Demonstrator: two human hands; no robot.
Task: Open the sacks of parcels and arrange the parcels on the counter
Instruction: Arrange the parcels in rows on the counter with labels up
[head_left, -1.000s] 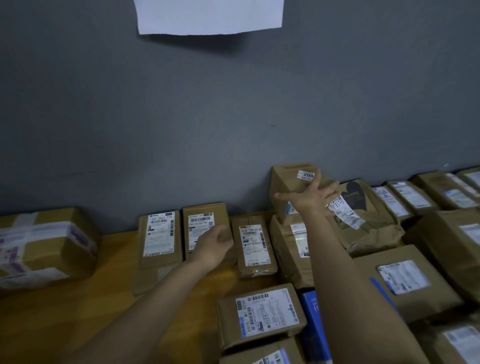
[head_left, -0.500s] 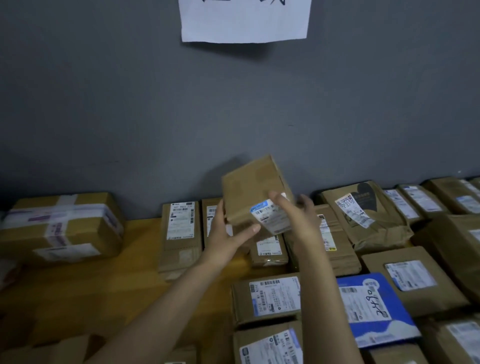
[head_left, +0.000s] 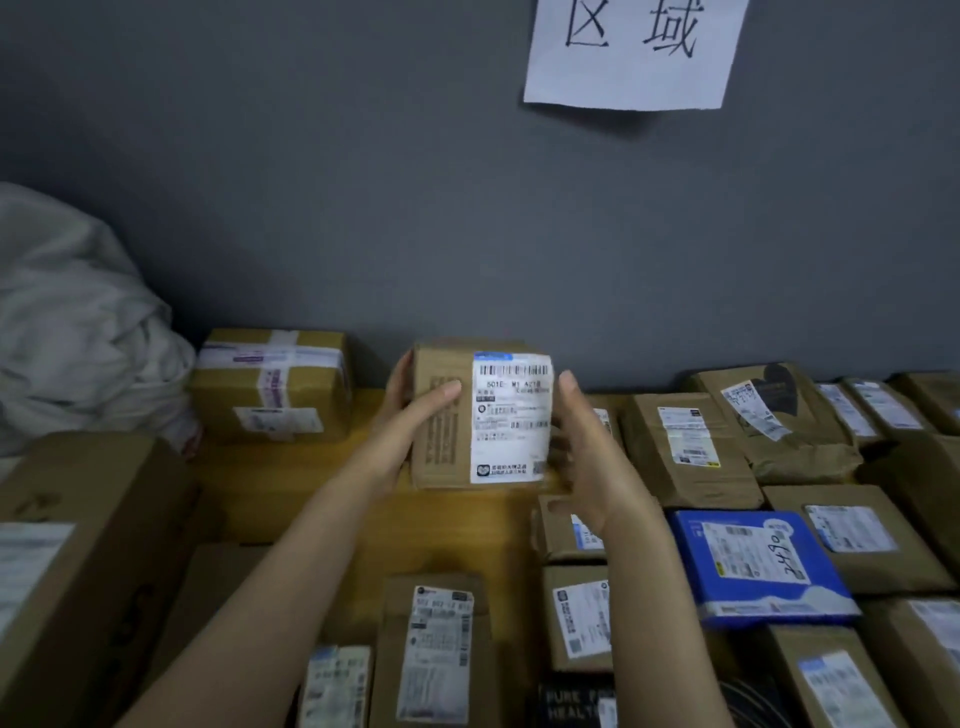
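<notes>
A small brown cardboard box (head_left: 457, 415) with a white shipping label facing me is held upright above the wooden counter (head_left: 291, 499), near the grey wall. My left hand (head_left: 410, 415) grips its left side, thumb across the front. My right hand (head_left: 582, 447) holds its right side, fingers behind it. A white sack (head_left: 78, 332) lies bunched at the far left of the counter. Several brown parcels with labels lie in rows to the right, among them a blue parcel (head_left: 753, 561).
A taped brown box (head_left: 270, 384) stands by the wall, left of the held box. A large carton (head_left: 72, 561) fills the near left. More parcels (head_left: 436, 649) lie near me. A paper sign (head_left: 634, 52) hangs on the wall. Bare counter shows under the held box.
My right hand lifted the box from the stack by the wall, my left hand joined it, and both turned it so the label faces me. The view has swung left, showing the sack.
</notes>
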